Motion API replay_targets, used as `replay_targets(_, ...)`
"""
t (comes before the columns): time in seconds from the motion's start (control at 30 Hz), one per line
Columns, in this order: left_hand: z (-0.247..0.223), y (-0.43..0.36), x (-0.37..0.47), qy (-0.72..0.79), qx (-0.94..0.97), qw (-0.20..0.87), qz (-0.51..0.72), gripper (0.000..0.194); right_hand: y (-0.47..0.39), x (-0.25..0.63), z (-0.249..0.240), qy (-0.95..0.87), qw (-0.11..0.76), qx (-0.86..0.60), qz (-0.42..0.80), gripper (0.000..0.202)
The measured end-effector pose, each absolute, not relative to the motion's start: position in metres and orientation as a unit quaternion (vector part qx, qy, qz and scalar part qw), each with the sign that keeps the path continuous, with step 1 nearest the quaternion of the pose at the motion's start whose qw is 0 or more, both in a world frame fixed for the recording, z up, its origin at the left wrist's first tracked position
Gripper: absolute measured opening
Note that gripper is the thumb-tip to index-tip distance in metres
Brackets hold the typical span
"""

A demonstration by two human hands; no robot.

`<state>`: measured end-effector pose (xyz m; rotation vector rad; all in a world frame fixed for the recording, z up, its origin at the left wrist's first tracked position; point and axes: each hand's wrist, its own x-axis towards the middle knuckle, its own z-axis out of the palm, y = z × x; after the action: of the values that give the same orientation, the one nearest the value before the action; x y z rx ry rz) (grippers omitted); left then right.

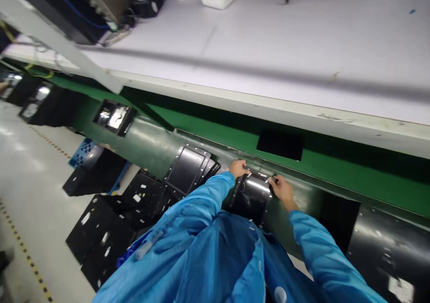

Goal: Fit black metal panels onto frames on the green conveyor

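Observation:
A glossy black panel (250, 200) with fastener dots along its sides lies in front of me on the metal-edged bench. At its far left corner, my left hand (238, 168) is closed on the edge. My right hand (282, 191) pinches the far right corner, with small pale bits showing by the fingertips. The panel's near end is hidden by my blue smock. To the left of my left hand lies a fanned stack of black framed panels (188, 168). Beyond my right hand, a flat black plate (280, 144) rests on the green surface.
A white shelf (235, 83) overhangs the bench's far side. Black boxes (104, 231) are piled at lower left, near a blue crate (82, 153). A black box with a shiny opening (114, 117) sits further left. A large dark panel (389, 249) lies right.

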<state>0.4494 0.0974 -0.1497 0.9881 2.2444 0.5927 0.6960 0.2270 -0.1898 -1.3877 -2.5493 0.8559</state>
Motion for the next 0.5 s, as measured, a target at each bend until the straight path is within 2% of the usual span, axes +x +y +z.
replay_targets(0.1,-0.128,0.084,0.461,0.851,0.39,0.286,0.205,0.037,0.228,0.692,-0.186,-0.827,0.076,-0.476,0.288,0.062)
replay_targets(0.2,-0.101,0.032,0.472,0.868,0.413,0.162,0.224,0.041,0.217,0.701,-0.183,-0.794,0.102,-0.513,0.309,0.067)
replay_targets(0.27,-0.083,-0.023,0.462,0.899,0.377,0.054,0.217,0.057,0.2,0.713,-0.185,-0.764,0.14,-0.545,0.315,0.066)
replay_targets(0.33,-0.066,-0.082,0.433,0.942,0.288,-0.006,0.173,0.086,0.177,0.723,-0.189,-0.736,0.18,-0.558,0.337,0.062)
replay_targets(0.4,-0.049,-0.137,0.393,0.974,0.186,-0.001,0.125,0.107,0.147,0.726,-0.189,-0.718,0.19,-0.545,0.39,0.056)
replay_targets(0.5,-0.032,-0.194,0.334,0.986,0.097,0.11,0.081,0.122,0.094,0.709,-0.174,-0.715,0.158,-0.488,0.475,0.043)
